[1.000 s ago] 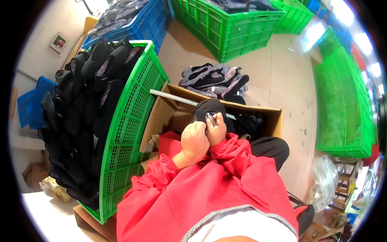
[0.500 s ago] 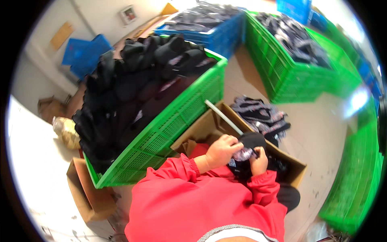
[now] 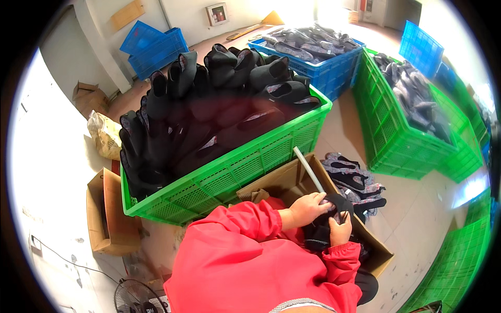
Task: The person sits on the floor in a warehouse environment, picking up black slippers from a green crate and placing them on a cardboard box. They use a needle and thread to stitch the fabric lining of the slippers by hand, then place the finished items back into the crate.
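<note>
Both of my hands are closed on a black fabric shoe upper point(image 3: 343, 203) above an open cardboard box point(image 3: 385, 254). My left hand point(image 3: 307, 209) pinches its left edge, fingertips close to the end of a white rod point(image 3: 309, 169). Lower and to the right, my right hand point(image 3: 340, 230) grips the piece from the near side. Inside the box under my hands lie more black pieces point(image 3: 317, 243), partly hidden by my sleeves. Just beyond the box's right side, a pile of patterned uppers with black trim point(image 3: 355, 182) rests on the floor.
A green crate point(image 3: 245, 173) heaped with black shoe uppers point(image 3: 209, 104) stands ahead-left. Beyond are a blue crate point(image 3: 334, 68) and another green crate point(image 3: 402, 151), both filled. A small cardboard box point(image 3: 104, 214) and a fan point(image 3: 136, 297) are at left. Green crates point(image 3: 459, 255) line the right.
The view has shifted, so the crates sit lower and farther right. The shoe upper has turned in my hands; its patterned lining, plain before, is now mostly hidden. Both hands keep their grip.
</note>
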Action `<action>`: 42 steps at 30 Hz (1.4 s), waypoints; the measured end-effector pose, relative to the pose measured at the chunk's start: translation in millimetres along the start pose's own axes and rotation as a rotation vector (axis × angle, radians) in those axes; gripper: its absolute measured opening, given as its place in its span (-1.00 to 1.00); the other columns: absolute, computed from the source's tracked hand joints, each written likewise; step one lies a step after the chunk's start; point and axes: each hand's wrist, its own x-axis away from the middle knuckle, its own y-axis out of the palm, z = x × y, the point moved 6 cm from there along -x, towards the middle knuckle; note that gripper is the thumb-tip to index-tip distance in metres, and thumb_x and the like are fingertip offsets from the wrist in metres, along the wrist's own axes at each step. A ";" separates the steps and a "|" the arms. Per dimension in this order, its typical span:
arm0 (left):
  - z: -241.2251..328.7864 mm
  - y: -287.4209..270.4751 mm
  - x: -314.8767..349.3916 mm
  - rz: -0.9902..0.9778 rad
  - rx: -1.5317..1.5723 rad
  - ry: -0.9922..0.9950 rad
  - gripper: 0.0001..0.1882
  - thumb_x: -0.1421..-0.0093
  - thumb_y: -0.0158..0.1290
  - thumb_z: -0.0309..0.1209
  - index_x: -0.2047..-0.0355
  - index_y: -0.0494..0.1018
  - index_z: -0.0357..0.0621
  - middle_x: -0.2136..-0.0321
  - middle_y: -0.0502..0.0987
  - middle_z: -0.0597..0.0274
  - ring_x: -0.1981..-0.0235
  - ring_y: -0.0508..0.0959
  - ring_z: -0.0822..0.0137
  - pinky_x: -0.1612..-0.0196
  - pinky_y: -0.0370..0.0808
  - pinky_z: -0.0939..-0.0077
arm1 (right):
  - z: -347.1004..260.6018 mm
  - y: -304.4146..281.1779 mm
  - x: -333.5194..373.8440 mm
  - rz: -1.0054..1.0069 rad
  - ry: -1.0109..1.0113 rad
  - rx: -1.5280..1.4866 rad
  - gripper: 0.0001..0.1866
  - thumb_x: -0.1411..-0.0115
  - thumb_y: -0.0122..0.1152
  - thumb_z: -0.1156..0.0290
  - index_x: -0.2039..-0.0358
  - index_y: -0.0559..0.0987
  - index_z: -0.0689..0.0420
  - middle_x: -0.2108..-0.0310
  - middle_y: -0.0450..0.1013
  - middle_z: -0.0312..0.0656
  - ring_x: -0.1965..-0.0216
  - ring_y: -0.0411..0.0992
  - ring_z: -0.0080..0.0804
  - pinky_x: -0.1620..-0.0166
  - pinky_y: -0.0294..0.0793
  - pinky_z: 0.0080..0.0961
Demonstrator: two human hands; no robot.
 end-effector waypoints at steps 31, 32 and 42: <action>-47.5 -52.4 41.6 0.157 1.291 -0.851 -0.59 -0.18 0.23 -0.33 0.02 0.46 -0.27 0.17 0.59 0.21 0.13 0.54 0.41 0.01 0.46 0.47 | -11.8 0.5 21.2 -0.458 0.012 -0.172 -0.76 -0.03 0.32 0.56 0.36 0.41 0.09 0.48 0.38 -0.39 0.48 0.30 -0.68 0.36 0.30 -0.68; -41.0 -67.0 44.6 0.234 1.138 -0.795 -0.61 -0.17 0.24 -0.34 0.05 0.47 -0.28 0.20 0.60 0.21 0.16 0.56 0.41 0.04 0.47 0.48 | 2.8 3.3 18.9 -0.506 0.087 -0.140 -0.76 -0.04 0.30 0.58 0.32 0.42 0.12 0.45 0.38 -0.38 0.44 0.34 -0.64 0.32 0.33 -0.68; -30.7 -243.9 71.1 0.968 0.268 -0.753 -0.65 -0.10 0.24 -0.39 0.14 0.46 -0.28 0.31 0.58 0.11 0.28 0.58 0.27 0.17 0.51 0.45 | -68.0 13.1 32.9 -0.436 0.038 -0.578 -0.52 -0.21 0.08 0.58 -0.14 0.27 0.14 -0.09 0.35 -0.07 0.12 0.48 -0.46 0.47 0.27 -0.76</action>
